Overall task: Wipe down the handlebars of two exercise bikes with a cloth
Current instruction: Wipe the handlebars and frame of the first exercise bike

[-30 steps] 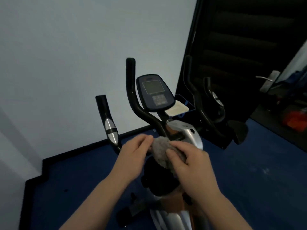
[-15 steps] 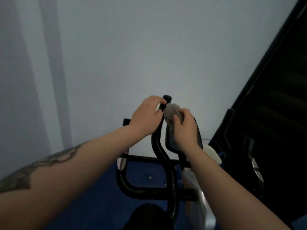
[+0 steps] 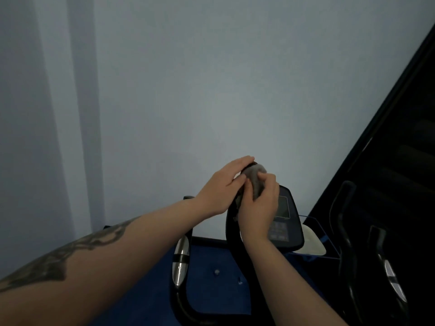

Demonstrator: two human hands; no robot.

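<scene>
A grey cloth [image 3: 257, 179] is bunched over the top end of the near bike's tall black handlebar [image 3: 231, 228]. My right hand [image 3: 260, 205] grips the cloth from the right and presses it onto the bar. My left hand [image 3: 224, 184] closes over the bar's tip and the cloth from the left. The bike's lower left grip [image 3: 180, 262], black with a silver sensor plate, stands below my left wrist. The console [image 3: 286, 222] sits just behind my right hand. The right-side handlebars [image 3: 346, 222] and another silver-plated grip [image 3: 392, 278] rise at the right edge.
A pale blue-grey wall [image 3: 188, 90] fills the view close behind the bike. A dark door or panel [image 3: 400, 149] runs along the right. Blue floor [image 3: 211, 278] shows below the bars. A pale pad in a blue tray [image 3: 313, 241] lies behind the console.
Both hands rose from the cloth held low near the frame up to the tall handlebar's top end. They now close the cloth more tightly over the tip; the view shifted slightly left.
</scene>
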